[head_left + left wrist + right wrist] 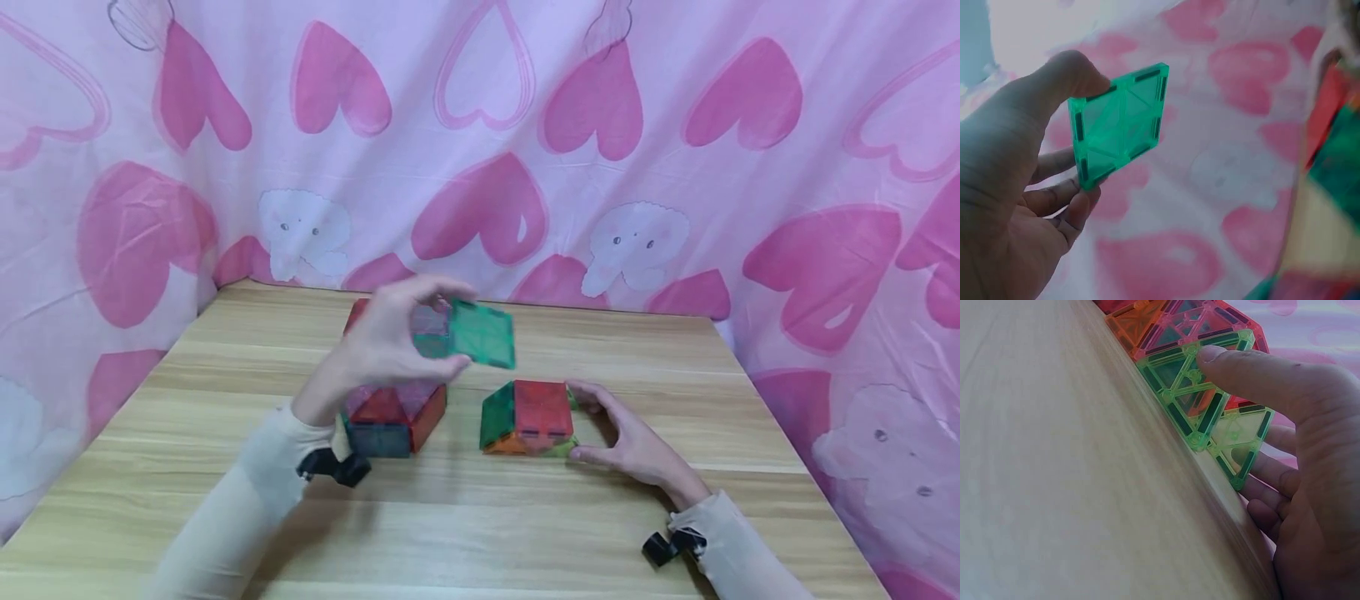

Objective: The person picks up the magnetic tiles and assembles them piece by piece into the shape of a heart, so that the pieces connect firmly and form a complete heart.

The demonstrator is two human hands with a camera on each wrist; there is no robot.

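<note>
I see the table [570,533] with two tile houses: the left house [393,417] behind my left hand [382,346], which pinches a green tile [480,335] above it; my right hand [637,442] cups the right house [528,417], thumb touching its wall

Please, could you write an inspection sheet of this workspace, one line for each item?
Surface: wooden table.
Job's things: green square tile held in air; tile cube and second tile block on table.
Clutter: nothing seen.
Hands: left hand pinches the green square tile; right hand grips the tile cube's right side.
Cables: nothing seen; black wrist mounts.
Surroundings: pink heart-print cloth behind and beside.
</note>
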